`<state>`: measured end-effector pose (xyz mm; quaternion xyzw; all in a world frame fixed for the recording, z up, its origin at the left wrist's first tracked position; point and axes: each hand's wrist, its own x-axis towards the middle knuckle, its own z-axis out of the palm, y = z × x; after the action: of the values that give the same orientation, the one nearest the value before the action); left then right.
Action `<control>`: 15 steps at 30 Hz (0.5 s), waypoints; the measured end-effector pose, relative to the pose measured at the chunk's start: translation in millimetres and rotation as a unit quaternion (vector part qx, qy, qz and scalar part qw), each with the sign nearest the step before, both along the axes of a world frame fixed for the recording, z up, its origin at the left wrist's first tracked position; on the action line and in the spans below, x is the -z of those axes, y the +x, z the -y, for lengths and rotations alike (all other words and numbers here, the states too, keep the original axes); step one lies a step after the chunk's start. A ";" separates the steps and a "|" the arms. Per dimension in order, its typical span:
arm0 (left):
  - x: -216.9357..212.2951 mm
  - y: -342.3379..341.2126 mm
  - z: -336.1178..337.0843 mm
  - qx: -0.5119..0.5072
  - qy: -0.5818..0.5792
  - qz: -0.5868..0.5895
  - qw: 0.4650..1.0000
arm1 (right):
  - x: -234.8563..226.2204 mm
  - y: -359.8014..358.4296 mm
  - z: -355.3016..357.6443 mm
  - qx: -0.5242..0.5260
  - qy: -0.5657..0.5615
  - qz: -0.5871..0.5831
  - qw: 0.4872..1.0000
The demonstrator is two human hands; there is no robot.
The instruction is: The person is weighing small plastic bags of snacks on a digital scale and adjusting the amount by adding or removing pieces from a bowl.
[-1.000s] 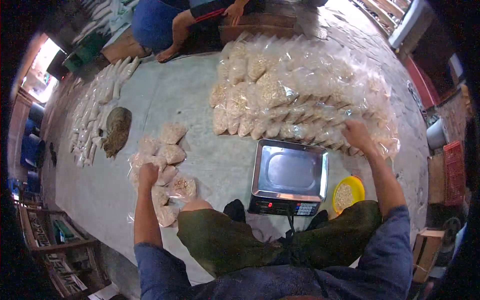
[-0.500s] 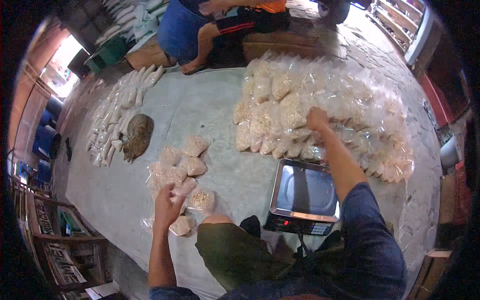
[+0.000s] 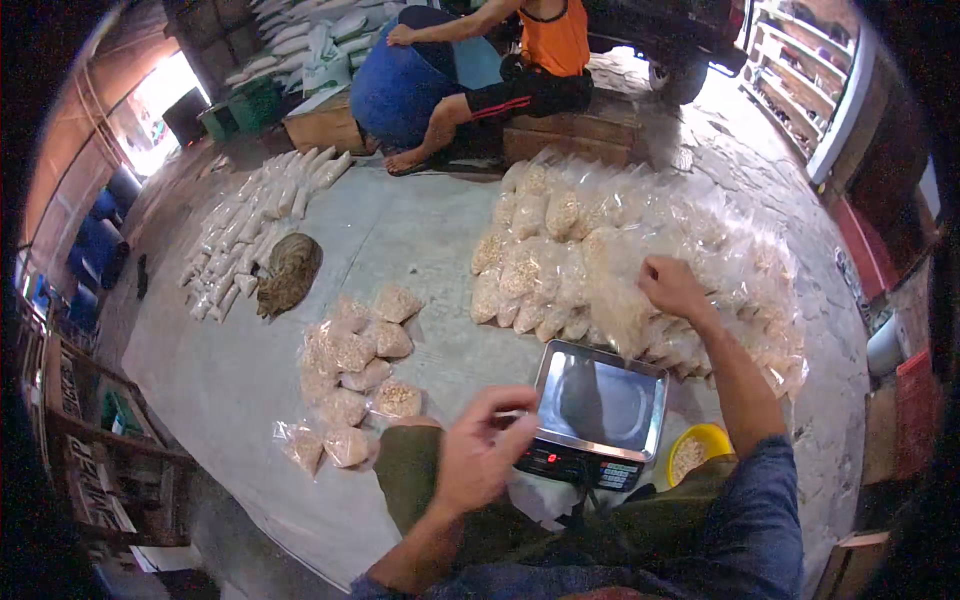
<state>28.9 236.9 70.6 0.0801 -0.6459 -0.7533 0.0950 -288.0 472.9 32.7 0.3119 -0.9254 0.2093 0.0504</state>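
Nearest, the bare left hand (image 3: 490, 448) is hovering above the lap by the scale's left front corner, its fingers curling loosely with a gap between them and the thumb. A black box-shaped electronic scale with a flat, glossy silver metal pan (image 3: 600, 395) is standing beyond the knees, and a round, smooth yellow plastic bowl (image 3: 712, 432) beside its right side is holding small pale kernels. To the left, a loose cluster of plump, lumpy clear bags of beige pieces (image 3: 350, 350) is lying on the smooth grey ground sheet (image 3: 440, 270). Farther out, the right hand (image 3: 675, 287) is pinching the thin film of a clear, crinkled plastic bag of pale grains (image 3: 618, 300), which is hanging slantwise just beyond the scale, before a broad, shiny mass of similar filled bags (image 3: 690, 230). A curled, striped brown furry cat (image 3: 291, 272) is lying against slender white tube-like packets (image 3: 245, 225). At the back, a person in an orange top (image 3: 555, 40) is sitting beside a rounded blue plastic drum (image 3: 395, 100).
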 end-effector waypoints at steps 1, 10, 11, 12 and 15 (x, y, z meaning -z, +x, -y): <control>19.4 -14.6 -22.0 0.021 0.012 0.013 1.000 | -1.6 11.6 -10.9 0.000 0.005 -0.007 1.000; 131.0 -129.0 -123.7 0.037 0.206 0.207 0.956 | 56.5 108.7 -60.5 -0.015 -0.021 -0.024 0.999; 134.7 -131.2 -127.2 0.063 0.193 0.228 0.952 | 50.8 126.8 -58.5 -0.061 0.017 0.015 0.998; 140.6 -132.1 -130.4 0.088 0.181 0.249 0.948 | 50.5 141.5 -59.0 -0.107 0.054 0.054 0.991; 206.9 -147.2 -143.4 0.195 -0.012 0.286 0.938 | 78.4 165.6 -70.1 -0.201 0.062 0.112 0.971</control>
<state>-118.3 380.3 -136.3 0.1640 -0.6578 -0.6943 -0.2416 -122.4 543.0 -45.7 0.4688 -0.8546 0.1910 -0.1159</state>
